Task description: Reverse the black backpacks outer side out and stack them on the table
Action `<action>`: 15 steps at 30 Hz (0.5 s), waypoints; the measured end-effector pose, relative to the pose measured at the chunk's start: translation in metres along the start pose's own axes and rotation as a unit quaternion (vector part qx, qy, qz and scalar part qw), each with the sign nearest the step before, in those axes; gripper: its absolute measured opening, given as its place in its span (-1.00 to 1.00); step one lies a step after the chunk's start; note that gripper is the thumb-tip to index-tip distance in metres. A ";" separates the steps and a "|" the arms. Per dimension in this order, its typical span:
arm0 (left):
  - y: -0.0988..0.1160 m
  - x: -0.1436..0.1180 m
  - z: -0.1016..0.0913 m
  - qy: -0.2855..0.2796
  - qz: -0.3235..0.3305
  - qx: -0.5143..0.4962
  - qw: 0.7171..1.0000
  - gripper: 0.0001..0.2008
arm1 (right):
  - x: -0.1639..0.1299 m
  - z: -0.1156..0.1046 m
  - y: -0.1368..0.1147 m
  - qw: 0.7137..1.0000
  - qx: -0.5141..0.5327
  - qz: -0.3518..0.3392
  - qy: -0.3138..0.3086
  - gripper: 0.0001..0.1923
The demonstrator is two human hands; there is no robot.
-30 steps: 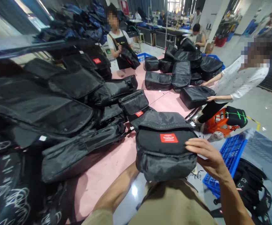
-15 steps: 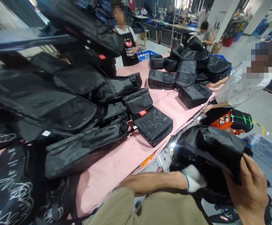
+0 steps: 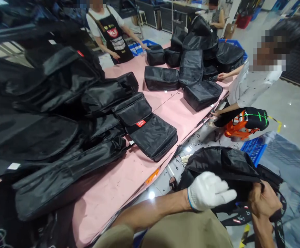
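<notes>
A black backpack [image 3: 217,160] is at my front right, beside the pink-topped table. My right hand [image 3: 265,201], bare, is closed on an edge of the bag's black fabric. In a white knitted glove with a blue cuff, my left hand [image 3: 211,191] lies against the near side of the bag. Its fingers are stretched out and hold nothing visible. A strap with white markings [image 3: 239,216] hangs below the bag. What lies inside the backpack is hidden.
Black bags cover much of the pink table [image 3: 105,193], among them one with a red label [image 3: 153,132]. Across it stands a person in a black apron [image 3: 113,36]; another person in a white top [image 3: 250,82] handles bags at right. A blue crate [image 3: 254,150] stands behind the backpack.
My left hand has come out from behind the black fabric, fingers now extended. My right hand has shifted its grip to a fabric edge. The bag's raised part has dropped. The view has tilted down.
</notes>
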State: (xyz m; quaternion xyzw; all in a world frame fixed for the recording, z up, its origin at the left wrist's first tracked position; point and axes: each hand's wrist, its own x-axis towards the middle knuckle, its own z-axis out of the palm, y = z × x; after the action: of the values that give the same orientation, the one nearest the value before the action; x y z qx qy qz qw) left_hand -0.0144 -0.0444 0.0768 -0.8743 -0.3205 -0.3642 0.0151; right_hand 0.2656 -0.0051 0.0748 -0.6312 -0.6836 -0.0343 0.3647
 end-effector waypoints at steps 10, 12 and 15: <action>-0.106 0.074 0.133 -0.004 -0.196 -0.022 0.980 -0.37 | 0.081 0.037 0.060 0.984 0.033 0.144 -0.101 -0.24; -0.125 0.085 0.151 0.013 -0.231 -0.065 0.971 -0.40 | 0.102 0.050 0.079 0.970 0.093 0.143 -0.174 -0.27; -0.157 0.104 0.159 -0.018 -0.320 -0.161 0.933 -0.46 | 0.136 0.082 0.102 0.935 0.192 0.122 -0.271 -0.34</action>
State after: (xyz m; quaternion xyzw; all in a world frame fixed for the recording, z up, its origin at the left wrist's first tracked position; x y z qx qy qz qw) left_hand 0.0506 0.1781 -0.0053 -0.7224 -0.5208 -0.3807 -0.2488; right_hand 0.3275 0.1711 0.0461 -0.6130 -0.6677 0.3151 0.2813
